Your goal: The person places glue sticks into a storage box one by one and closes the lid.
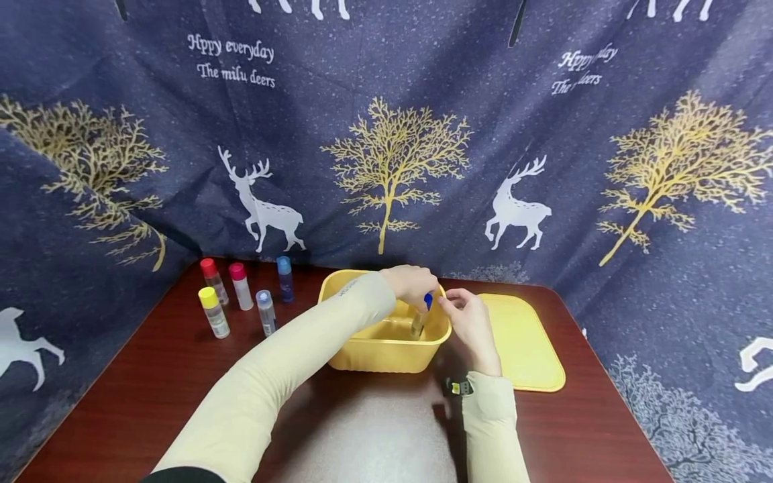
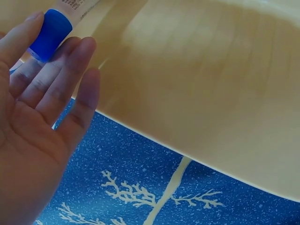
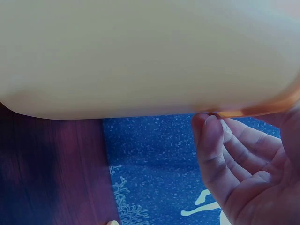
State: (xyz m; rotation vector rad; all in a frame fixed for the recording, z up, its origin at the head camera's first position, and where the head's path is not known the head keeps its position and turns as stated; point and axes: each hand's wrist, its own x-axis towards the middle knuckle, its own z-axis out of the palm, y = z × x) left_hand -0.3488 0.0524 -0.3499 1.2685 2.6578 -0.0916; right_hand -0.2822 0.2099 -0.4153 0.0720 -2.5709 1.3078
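Note:
In the head view my left hand (image 1: 413, 284) reaches over a yellow plastic bin (image 1: 377, 355) and pinches a small clear bottle (image 1: 418, 324) by its blue cap (image 2: 50, 35). The bottle is inside the bin near its right end, slightly tilted. Whether its base touches the bin's floor I cannot tell. My right hand (image 1: 474, 329) is at the bin's right side, its thumb and fingertips pinching the rim, as the right wrist view also shows. The left wrist view shows the thumb and fingers around the cap, with the bottle's lower part out of frame.
Left of the bin stand several small bottles: a red-capped one (image 1: 214, 282), a pink-capped one (image 1: 241, 287), a yellow-capped one (image 1: 214, 313), a dark blue one (image 1: 285, 280) and a grey-blue-capped one (image 1: 266, 313). A flat yellow lid (image 1: 525, 345) lies right of the bin. Patterned cloth hangs behind the table.

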